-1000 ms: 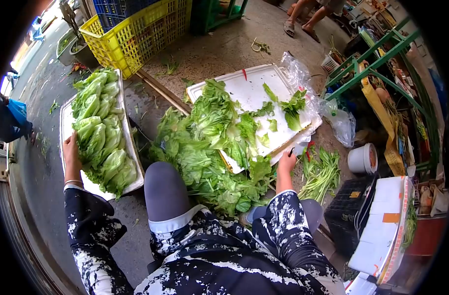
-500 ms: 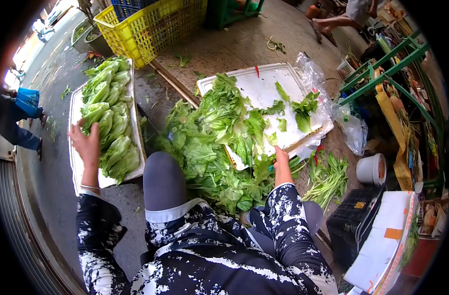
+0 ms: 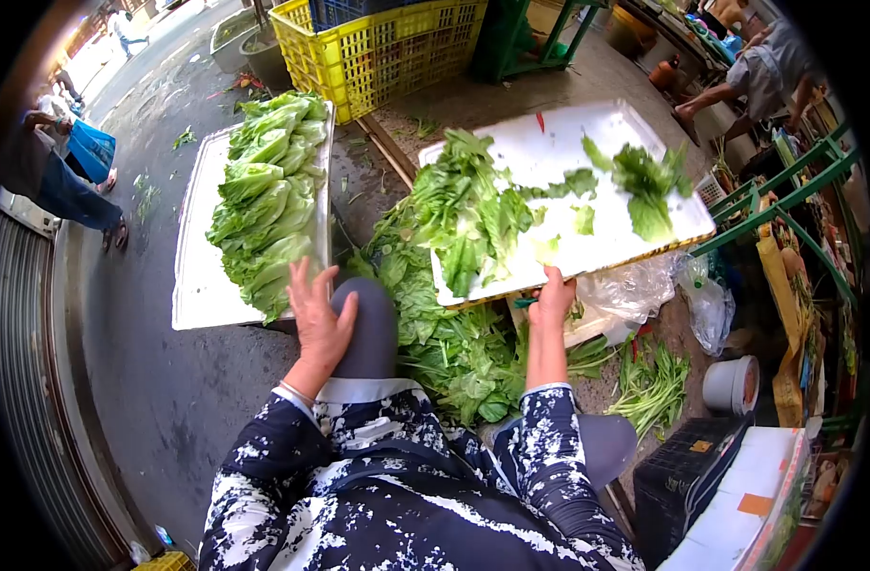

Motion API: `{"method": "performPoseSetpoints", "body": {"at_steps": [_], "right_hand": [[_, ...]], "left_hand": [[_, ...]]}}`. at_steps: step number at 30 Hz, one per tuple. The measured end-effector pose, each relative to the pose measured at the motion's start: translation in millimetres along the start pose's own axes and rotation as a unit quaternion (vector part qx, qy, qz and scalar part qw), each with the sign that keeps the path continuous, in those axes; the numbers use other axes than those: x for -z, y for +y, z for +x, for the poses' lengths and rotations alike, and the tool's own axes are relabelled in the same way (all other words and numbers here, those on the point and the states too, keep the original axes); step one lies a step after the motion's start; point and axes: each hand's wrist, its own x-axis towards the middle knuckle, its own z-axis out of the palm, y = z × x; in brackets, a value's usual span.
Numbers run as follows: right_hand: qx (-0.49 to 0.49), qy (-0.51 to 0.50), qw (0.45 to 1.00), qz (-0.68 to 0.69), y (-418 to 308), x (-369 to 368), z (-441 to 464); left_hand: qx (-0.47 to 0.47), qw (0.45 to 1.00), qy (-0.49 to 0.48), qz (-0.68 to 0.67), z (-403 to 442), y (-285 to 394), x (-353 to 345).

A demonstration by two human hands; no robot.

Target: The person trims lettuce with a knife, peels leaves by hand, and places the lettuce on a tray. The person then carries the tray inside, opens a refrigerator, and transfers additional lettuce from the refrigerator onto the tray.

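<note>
My right hand (image 3: 551, 303) grips the near edge of a white foam lid (image 3: 587, 119), which is raised off the things below it. Loose lettuce leaves (image 3: 462, 205) and torn green scraps lie on the lid, with a small red chilli (image 3: 541, 122) at its far edge. Something small and teal pokes out beside my right fingers; I cannot make out what it is. Above my knee, my left hand (image 3: 319, 319) is empty with its fingers spread. Just beyond it, rows of lettuce heads (image 3: 268, 205) fill much of another white foam tray (image 3: 202, 276).
A pile of discarded leaves (image 3: 454, 352) covers the ground between my knees. Yellow crates (image 3: 387, 57) stand ahead. On the right are green stems (image 3: 654, 390), a plastic bag (image 3: 709, 305), a grey bucket (image 3: 730, 383) and a green metal frame (image 3: 787, 200). People are at far left and upper right.
My right hand has lifted the foam lid with its leaves off the pile. My left hand has moved from the lettuce heads back toward my knee. The camera view has turned left.
</note>
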Motion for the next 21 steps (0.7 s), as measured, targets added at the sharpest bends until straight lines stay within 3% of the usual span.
{"method": "performPoseSetpoints", "body": {"at_steps": [3,6,7,8,10,14,18,21], "right_hand": [[0.151,-0.019,0.986,0.062,-2.1,-53.3,-28.1],[0.221,0.004,0.960,-0.175,-6.5,-96.9,-49.0],[0.294,0.027,0.927,-0.231,12.8,-108.4,-36.4],[0.299,0.063,0.894,-0.329,19.0,-123.3,-33.7],[0.292,0.021,0.872,-0.393,25.7,-136.2,-29.7],[0.336,0.024,0.868,-0.365,10.2,-145.8,-19.6],[0.406,0.065,0.879,-0.240,-6.9,-139.0,-27.4],[0.332,0.105,0.882,-0.316,5.9,-142.6,-28.2]], "left_hand": [[-0.020,1.000,-0.022,0.009,-0.4,-3.2,-20.4],[-0.021,1.000,-0.004,-0.013,2.1,-4.2,-27.0],[-0.036,0.999,-0.015,-0.008,3.8,-3.1,-25.7],[-0.053,0.998,-0.023,-0.002,6.7,-3.0,-24.4],[-0.060,0.998,-0.015,-0.011,6.3,-5.5,-25.6],[-0.041,0.999,-0.004,-0.021,3.1,-9.0,-19.5],[-0.040,0.999,0.000,-0.032,5.1,-8.9,-17.2],[-0.047,0.998,-0.001,-0.037,5.9,-7.4,-21.3]]}}
